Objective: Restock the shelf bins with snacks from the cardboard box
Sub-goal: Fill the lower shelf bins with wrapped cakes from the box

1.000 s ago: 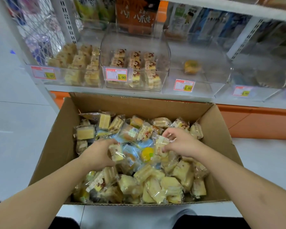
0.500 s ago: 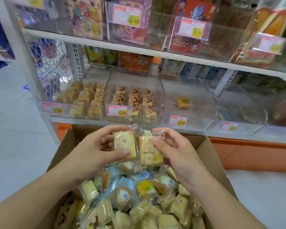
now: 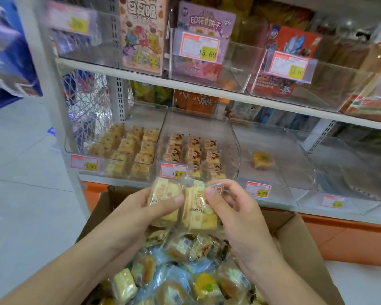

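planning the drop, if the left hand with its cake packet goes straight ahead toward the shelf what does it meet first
Probably the front wall of the middle clear bin, near its price tag, just beyond the left hand and its cake packet; depth is unclear.

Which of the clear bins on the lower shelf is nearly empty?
The third bin from the left, tagged 12.80: it holds a single round yellow cake, while the two left bins hold rows.

- L hand (image 3: 130,214) & R hand (image 3: 235,214): showing bare, no gloves, rings
- Both forearms showing bare, no sleeves, no watch
- Nails looking short, unpainted
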### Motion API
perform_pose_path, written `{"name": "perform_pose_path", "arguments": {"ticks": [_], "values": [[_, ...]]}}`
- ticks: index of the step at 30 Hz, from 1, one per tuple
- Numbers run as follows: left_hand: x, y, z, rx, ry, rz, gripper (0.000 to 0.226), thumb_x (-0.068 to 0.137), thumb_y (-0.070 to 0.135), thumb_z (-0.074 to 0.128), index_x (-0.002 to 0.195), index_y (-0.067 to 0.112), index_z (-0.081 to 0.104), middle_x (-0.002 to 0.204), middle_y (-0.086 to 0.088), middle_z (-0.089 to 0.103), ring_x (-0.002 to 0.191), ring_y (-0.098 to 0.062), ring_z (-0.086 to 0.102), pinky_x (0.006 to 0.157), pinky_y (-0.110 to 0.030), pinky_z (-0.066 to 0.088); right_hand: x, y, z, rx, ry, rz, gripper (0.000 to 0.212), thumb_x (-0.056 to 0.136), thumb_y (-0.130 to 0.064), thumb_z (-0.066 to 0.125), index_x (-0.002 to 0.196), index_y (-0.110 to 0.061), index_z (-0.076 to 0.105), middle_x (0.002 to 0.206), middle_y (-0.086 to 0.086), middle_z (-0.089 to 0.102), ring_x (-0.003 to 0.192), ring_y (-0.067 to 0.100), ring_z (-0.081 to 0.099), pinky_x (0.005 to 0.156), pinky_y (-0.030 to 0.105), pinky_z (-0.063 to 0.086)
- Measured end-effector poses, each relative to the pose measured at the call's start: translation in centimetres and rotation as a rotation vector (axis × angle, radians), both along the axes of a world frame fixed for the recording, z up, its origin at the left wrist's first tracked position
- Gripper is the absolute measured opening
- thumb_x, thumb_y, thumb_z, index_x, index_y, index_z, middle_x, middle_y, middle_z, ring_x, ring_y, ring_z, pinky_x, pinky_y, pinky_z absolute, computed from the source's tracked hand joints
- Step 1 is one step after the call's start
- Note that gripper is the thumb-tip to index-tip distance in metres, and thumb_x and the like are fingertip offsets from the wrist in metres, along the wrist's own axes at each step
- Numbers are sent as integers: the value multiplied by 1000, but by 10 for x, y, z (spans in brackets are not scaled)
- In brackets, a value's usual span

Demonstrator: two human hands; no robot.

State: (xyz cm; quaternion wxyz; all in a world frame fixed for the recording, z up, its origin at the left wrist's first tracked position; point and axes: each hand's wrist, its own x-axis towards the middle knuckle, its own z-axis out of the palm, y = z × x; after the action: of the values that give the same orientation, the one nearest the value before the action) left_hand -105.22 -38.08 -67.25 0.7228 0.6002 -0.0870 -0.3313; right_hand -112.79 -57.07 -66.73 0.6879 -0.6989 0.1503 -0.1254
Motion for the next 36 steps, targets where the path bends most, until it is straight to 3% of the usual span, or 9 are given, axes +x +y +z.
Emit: {"name": "perform_pose_path", "arguments": {"ticks": [6,9,13,16,20,23,29,32,36], "values": [[39,27,4,62,-15,144,63,62,18,97,119,14,72,104,-12,81,94,-32,79,74,-40,59,46,41,3,-122,-3,26,48,74,-66,74,103,-28,70,94,4,71,89,19,65,85,40,53],[68,49,5,66,-27,204,76,54,15,104,121,10,70,105,-14,80,94,-34,79,72,-38,59,73,54,13,-238,-12,162,49,78,-64,73,124,-55,58,114,-34,64,105,-6,64,92,26,53],[105,75,5,46,-47,285,80,52,12,104,124,11,68,107,-16,80,96,-36,78,91,-53,61,112,67,32,-857,-82,437,84,82,-43,87,148,-57,36,152,-35,28,142,-8,34,112,24,39],[129,83,-1,29,-59,345,74,60,19,104,124,12,66,106,-14,80,94,-33,79,81,-49,65,155,77,31,-1230,-167,461,77,79,-50,83,145,-42,45,137,-27,41,139,1,32,117,33,36],[159,95,-10,3,-53,543,32,88,21,84,108,27,60,106,-1,76,85,-30,80,79,-44,65,220,75,29,-1178,-73,373,66,76,-48,85,132,-44,50,123,-21,50,124,6,46,104,29,44],[170,102,-16,-15,-70,627,34,91,24,81,96,38,51,106,16,61,90,-23,77,87,-46,63,285,60,21,-1135,72,274,60,74,-44,86,120,-44,47,117,-16,61,110,11,59,92,33,52],[182,102,-31,28,-52,555,48,88,25,82,122,10,52,118,20,57,65,2,62,80,-40,66,390,32,6,-1397,209,284,62,68,-43,95,114,-41,53,113,-13,65,106,13,65,83,31,54],[188,100,-37,40,-34,536,36,90,21,80,94,10,46,51,26,47,50,5,55,78,-43,66,411,30,5,-1493,308,360,63,67,-44,98,117,-37,60,115,-12,68,106,14,67,91,37,60],[197,96,-49,12,-25,527,49,82,32,89,118,18,58,84,10,67,78,-8,72,75,-40,66,423,25,-5,-1506,338,414,64,68,-48,95,122,-32,63,120,-9,69,112,16,66,97,42,58]]}}
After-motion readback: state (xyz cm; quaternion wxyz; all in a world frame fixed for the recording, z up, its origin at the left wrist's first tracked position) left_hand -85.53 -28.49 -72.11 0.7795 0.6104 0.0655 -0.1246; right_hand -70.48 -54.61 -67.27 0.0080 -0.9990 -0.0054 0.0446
